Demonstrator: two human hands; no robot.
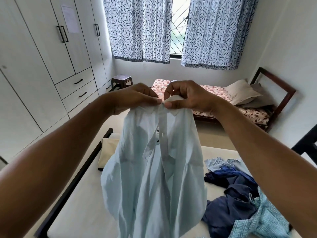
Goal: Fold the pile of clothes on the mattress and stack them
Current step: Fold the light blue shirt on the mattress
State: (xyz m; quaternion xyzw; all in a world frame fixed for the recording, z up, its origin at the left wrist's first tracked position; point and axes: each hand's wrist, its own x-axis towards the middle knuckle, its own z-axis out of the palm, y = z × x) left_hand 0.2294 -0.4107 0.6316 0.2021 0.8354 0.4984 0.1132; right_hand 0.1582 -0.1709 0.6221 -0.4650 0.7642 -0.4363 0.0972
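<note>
A pale blue shirt [154, 169] hangs in the air above the white mattress [82, 200]. My left hand [135, 98] and my right hand [185, 97] are raised close together and both pinch the shirt at its collar, fingertips almost touching. The rest of the shirt drapes down loosely toward the mattress. To the right on the mattress lies a pile of clothes [240, 194]: dark blue garments, a light blue one and a patterned teal one.
A cream pillow [108, 152] lies at the mattress's far left corner. White wardrobes [42, 66] line the left wall. Across the floor stand a second bed [240, 107] with pillows and a brown plastic stool [121, 81]. Curtains [140, 30] cover the window.
</note>
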